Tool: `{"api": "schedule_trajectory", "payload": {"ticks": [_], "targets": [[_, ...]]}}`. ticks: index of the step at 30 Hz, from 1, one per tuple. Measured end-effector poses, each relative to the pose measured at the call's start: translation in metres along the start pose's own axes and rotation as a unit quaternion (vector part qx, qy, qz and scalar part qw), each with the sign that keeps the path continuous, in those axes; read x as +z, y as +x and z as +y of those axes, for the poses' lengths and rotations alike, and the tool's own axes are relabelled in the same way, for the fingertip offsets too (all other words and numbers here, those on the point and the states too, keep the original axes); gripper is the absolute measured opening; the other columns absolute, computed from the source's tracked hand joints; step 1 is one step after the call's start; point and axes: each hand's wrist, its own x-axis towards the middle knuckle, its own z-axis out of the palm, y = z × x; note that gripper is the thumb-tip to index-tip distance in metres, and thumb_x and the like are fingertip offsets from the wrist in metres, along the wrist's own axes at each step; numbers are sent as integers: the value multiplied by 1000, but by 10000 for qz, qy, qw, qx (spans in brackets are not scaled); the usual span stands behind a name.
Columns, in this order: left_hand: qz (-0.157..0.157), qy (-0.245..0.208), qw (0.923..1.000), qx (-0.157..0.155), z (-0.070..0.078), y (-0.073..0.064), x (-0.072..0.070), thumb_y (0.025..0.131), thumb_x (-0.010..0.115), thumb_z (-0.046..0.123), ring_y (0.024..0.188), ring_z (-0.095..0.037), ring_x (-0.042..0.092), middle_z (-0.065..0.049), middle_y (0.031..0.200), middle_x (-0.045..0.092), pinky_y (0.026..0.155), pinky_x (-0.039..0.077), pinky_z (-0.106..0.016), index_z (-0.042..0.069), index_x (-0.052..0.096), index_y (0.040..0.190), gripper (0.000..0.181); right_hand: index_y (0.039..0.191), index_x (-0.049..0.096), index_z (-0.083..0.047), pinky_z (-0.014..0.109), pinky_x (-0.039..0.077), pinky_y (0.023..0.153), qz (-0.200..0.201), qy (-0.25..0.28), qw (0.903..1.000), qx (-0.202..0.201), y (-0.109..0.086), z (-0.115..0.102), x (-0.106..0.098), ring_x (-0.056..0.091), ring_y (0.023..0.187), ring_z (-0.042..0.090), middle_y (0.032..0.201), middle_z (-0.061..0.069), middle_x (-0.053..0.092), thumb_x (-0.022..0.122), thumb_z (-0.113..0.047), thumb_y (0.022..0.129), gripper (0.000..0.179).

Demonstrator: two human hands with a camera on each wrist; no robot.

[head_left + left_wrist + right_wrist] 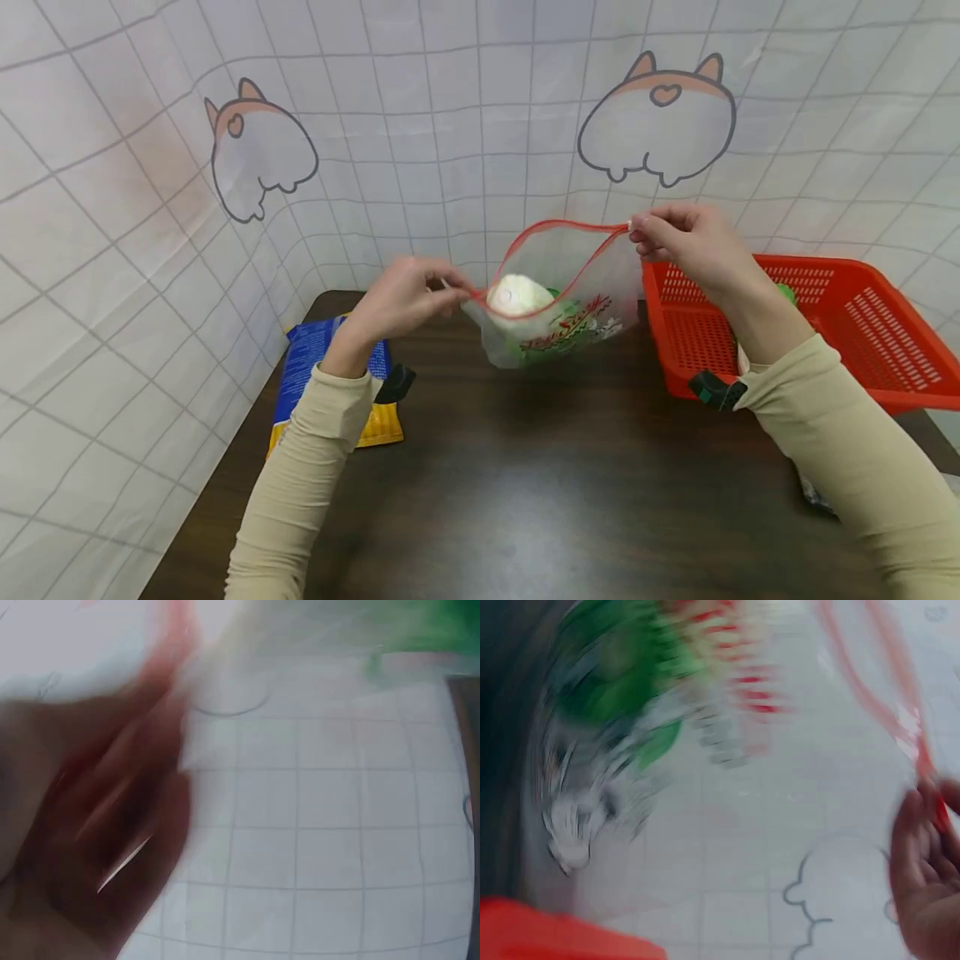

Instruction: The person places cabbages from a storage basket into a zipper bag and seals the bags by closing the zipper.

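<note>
A clear zip bag [551,333] with a red-orange zip rim and printed lettering hangs above the table, its mouth spread wide. Inside it lies a whitish, rounded vegetable [519,295] with green at its lower side; its exact kind is unclear. My left hand [405,302] pinches the rim's left corner between thumb and fingers. At the upper right corner my right hand [686,250] pinches the other end of the rim. In the right wrist view, blurred, the zip rim [862,690] runs to the right fingers. The left wrist view is heavily blurred.
A red plastic basket [892,333] stands at the right, partly behind the right forearm, with something green in it. On the left, under the left forearm, lies a blue and yellow packet [378,427]. A grid-patterned curtain [450,125] rises behind the dark table [480,492].
</note>
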Motion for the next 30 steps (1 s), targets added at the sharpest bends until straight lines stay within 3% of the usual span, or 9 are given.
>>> {"api": "schedule_trajectory", "payload": {"ticks": [1,2,8,12,18,21,25,28,30], "targets": [[-193,120,9997,31,2,2,-4,94,67,14,64,-11,62,-3,87,72,55,48,-30,11,77,97,11,117,64,-1,20,53,77,-57,-250,9997,-57,0,-1,-2,64,87,16,98,3,67,63,-37,95,42],[-188,176,9997,-47,4,4,-6,94,66,15,64,-12,62,-3,89,72,54,47,-30,11,76,98,12,117,64,-2,20,53,76,-103,-472,9988,-126,-1,-2,-4,65,85,15,97,2,68,62,-37,95,41],[522,471,9974,-171,14,7,-10,94,66,10,65,-17,61,-6,90,70,54,46,-31,6,74,99,10,114,67,-2,19,54,73,-293,-1077,9933,-293,-5,-12,-14,67,81,14,94,3,70,62,-35,96,38],[713,682,9951,-18,20,7,-8,94,65,9,66,-16,61,-6,89,70,54,45,-31,5,73,99,10,115,66,-3,17,53,74,-249,-1180,9922,-307,-8,-18,-21,66,81,14,94,2,69,61,-34,97,36],[1046,758,9915,-150,26,7,-3,94,64,8,74,-19,64,-7,94,70,59,47,-32,4,72,99,11,112,66,-1,17,54,72,-189,-1215,9911,-515,-12,-23,-27,67,81,14,94,4,70,62,-30,97,33],[1213,1231,9849,-127,25,8,1,94,65,9,76,-21,63,-7,94,70,61,47,-33,4,72,98,10,110,67,-1,17,54,72,-322,-1568,9849,-667,-14,-25,-26,67,80,15,92,5,71,62,-29,97,32],[1321,2061,9695,-96,26,8,8,93,65,10,71,-20,60,-4,91,68,56,47,-34,7,73,95,8,107,69,-4,15,51,71,-581,-2366,9663,-836,-16,-31,-25,66,78,13,92,8,71,61,-30,97,29],[1532,2189,9636,-99,28,7,11,94,64,10,71,-19,60,-5,90,66,55,48,-34,6,72,95,9,108,68,-4,14,49,71,-555,-2522,9626,-817,-17,-33,-24,65,78,13,92,8,70,60,-31,98,30],[1756,2141,9609,-6,27,8,13,94,64,9,72,-20,61,-6,89,65,56,48,-35,5,71,95,8,111,66,-3,14,50,73,-409,-2319,9691,-741,-17,-31,-24,65,80,13,92,8,70,58,-32,99,33]]}}
